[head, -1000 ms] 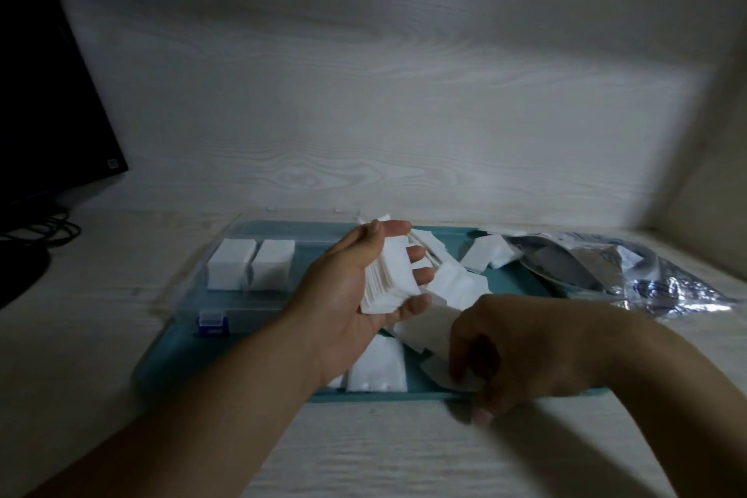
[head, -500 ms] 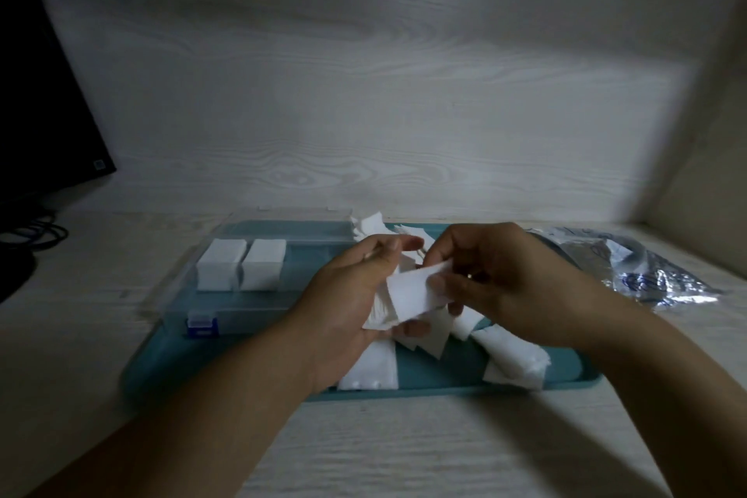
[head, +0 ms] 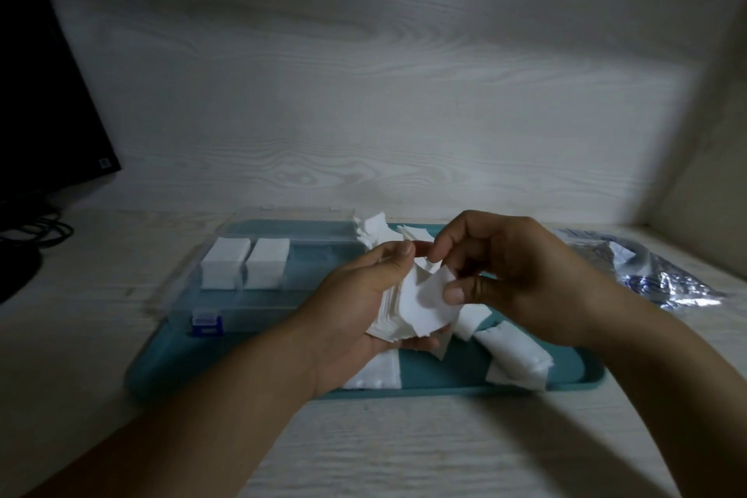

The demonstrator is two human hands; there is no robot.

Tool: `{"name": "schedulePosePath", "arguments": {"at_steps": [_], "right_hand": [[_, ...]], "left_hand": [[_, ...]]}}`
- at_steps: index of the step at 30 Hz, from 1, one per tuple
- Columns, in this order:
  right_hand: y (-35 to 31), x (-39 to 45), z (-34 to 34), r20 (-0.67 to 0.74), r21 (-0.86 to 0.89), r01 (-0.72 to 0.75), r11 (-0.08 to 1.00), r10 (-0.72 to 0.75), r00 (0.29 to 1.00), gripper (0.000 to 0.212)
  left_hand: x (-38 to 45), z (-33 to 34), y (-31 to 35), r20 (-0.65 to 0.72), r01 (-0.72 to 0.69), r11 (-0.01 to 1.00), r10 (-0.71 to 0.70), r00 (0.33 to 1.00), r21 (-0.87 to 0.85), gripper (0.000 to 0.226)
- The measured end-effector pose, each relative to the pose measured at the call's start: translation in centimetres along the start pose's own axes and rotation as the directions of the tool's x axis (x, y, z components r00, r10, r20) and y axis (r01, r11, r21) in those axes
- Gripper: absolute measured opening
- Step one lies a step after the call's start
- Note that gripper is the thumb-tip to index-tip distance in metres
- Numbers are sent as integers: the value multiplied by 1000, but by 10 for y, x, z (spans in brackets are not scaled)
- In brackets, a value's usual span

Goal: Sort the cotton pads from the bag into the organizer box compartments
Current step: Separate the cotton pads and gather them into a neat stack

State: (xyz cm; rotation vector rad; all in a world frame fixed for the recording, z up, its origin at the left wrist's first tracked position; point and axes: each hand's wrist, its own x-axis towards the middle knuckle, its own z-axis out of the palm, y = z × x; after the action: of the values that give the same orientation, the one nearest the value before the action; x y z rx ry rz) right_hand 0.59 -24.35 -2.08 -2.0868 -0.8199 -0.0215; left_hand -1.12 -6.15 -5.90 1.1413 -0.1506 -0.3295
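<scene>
While two stacks (head: 246,269) fill compartments—both hands grip pads (head: 408,307).

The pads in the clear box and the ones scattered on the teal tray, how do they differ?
The pads in the clear box stand in two neat, squared stacks inside compartments; the pads on the teal tray lie loose, tilted and overlapping. Both are white and square.

Head view: looks forward-down, close over tray (head: 574,378).
</scene>
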Motion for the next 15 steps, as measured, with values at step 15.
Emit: {"name": "schedulePosePath", "arguments": {"at_steps": [15], "right_hand": [[5,4,1,-79,83,-6,997,12,997,26]], "left_hand": [[0,-2,1,73,42,998,-39,997,-42,46]]}}
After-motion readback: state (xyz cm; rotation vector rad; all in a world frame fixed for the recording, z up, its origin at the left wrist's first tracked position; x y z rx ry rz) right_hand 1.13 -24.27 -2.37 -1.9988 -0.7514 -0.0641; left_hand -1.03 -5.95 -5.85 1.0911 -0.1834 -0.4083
